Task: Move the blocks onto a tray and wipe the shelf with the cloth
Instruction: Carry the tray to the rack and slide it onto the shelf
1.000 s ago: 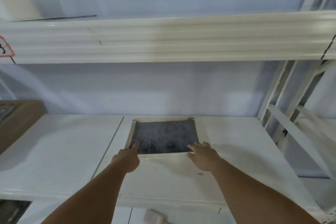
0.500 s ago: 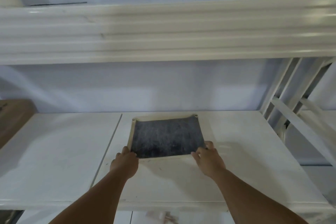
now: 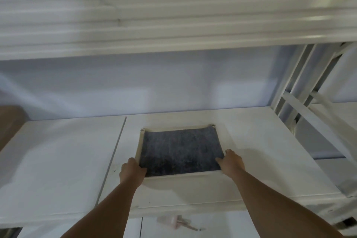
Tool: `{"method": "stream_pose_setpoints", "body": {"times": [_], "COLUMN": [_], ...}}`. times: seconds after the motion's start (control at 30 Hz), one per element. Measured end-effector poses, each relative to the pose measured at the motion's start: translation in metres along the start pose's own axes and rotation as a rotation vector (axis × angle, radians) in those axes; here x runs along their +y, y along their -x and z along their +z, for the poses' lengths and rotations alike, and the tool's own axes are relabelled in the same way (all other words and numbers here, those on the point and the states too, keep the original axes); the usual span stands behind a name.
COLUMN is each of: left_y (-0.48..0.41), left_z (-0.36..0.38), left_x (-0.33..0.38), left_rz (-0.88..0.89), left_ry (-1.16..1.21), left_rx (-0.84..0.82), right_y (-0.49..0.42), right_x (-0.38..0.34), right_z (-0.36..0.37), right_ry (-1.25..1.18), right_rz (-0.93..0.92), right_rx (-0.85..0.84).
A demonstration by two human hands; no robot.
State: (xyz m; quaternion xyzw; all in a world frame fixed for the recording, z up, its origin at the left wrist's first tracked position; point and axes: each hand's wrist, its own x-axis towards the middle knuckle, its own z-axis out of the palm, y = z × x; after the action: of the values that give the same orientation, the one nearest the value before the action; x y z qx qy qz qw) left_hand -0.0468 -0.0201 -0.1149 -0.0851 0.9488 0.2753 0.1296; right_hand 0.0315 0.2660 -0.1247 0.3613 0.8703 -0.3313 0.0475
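Tray (image 3: 138, 146) is on the white shelf (image 3: 58, 160), roughly centre, with its dark grey liner (image 3: 181, 150) facing up. Left hand (image 3: 132, 172) grips the near-left corner, thumb over the rim. Right hand (image 3: 231, 162) grips the near-right corner, thumb on the liner. Near edge looks lifted, with a shadow under it. Brown box (image 3: 9, 125) sits far left.

Head view, close, facing shelf (image 3: 251, 141) downward

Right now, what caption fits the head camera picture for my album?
Left hand and right hand grip the near corners of the dark-lined tray at the white shelf.
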Motion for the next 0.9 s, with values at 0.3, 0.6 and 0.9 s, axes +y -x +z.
{"method": "stream_pose_setpoints", "body": {"times": [0.3,0.6,0.9], "left_y": [-0.008,0.007,0.062], "left_z": [0.005,0.013,0.061], "left_x": [-0.012,0.014,0.062], "left_rz": [-0.037,0.104,0.283], "left_ry": [0.178,0.304,0.308], "left_rx": [-0.087,-0.139,-0.253], "right_y": [0.02,0.063,0.139], "right_x": [0.016,0.049,0.126], "right_z": [0.004,-0.019,-0.045], "right_ry": [0.015,-0.11,-0.037], "right_rz": [0.077,0.146,0.332], "right_rx": [0.103,0.21,0.384]}}
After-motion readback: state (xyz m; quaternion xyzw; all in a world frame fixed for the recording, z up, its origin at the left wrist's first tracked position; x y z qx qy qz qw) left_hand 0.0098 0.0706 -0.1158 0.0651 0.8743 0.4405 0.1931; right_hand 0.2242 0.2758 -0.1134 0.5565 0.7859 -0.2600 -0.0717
